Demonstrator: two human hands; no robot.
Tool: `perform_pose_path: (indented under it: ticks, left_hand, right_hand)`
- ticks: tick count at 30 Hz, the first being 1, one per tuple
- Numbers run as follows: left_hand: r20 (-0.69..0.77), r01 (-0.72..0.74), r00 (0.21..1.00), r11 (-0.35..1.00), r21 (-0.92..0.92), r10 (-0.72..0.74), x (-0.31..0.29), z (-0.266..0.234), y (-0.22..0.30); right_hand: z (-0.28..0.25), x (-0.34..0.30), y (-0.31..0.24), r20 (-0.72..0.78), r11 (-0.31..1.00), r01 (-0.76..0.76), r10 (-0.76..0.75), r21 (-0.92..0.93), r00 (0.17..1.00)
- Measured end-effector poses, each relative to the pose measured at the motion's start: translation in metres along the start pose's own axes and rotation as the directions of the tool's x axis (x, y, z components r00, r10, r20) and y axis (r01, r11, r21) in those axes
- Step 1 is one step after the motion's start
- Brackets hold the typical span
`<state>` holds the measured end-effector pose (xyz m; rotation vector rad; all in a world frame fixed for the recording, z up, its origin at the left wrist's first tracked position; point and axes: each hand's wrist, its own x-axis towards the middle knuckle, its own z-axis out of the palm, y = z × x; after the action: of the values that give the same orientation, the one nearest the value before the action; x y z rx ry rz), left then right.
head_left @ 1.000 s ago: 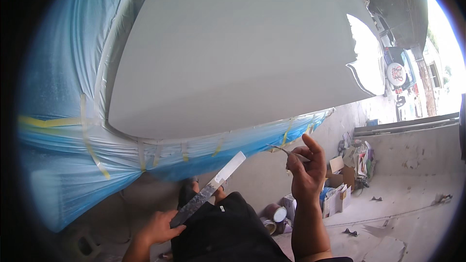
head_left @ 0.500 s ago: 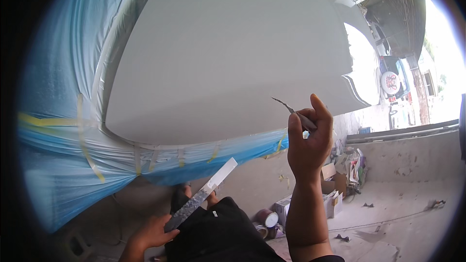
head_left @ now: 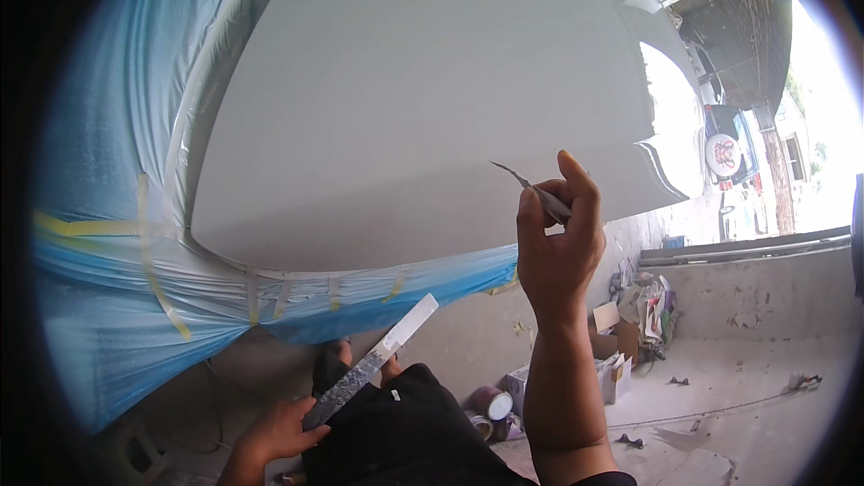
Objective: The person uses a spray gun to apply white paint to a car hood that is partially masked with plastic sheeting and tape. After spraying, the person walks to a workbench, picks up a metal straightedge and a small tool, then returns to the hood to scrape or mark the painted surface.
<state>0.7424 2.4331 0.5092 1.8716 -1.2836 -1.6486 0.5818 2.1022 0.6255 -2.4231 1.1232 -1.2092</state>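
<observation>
- Pinching a thin grey scrap (head_left: 553, 206), perhaps folded paper, in fingers (head_left: 583, 191) of the right hand (head_left: 562, 261), before the pale panel (head_left: 387, 108).
- Gripping a long tilted strip (head_left: 367, 369) by its lower end in the curled left hand (head_left: 277, 430).

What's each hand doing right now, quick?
Left hand: closed around the lower end of a long, flat strip.
Right hand: pinching a thin, grey piece, raised; the piece's exact kind can't be told.

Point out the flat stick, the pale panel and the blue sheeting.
Flat stick (head_left: 363, 370), head view: its speckled middle.
Pale panel (head_left: 396, 117), head view: its broad face.
Blue sheeting (head_left: 121, 117), head view: its left drape.
</observation>
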Motion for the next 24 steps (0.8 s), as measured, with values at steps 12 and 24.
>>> perform_pose_path:
  ticks: [12,24]
  left_hand:
    - [-0.055,-0.059,0.997,0.998,-0.014,0.058,0.002,0.008,-0.014]
    - [-0.067,-0.062,0.996,0.998,-0.022,0.061,0.001,0.010,-0.018]
  right_hand:
    - [0.007,0.000,0.002,0.016,1.000,0.005,-0.005,0.001,1.000]
    - [0.010,-0.001,0.004,0.007,1.000,0.005,-0.005,0.000,1.000]
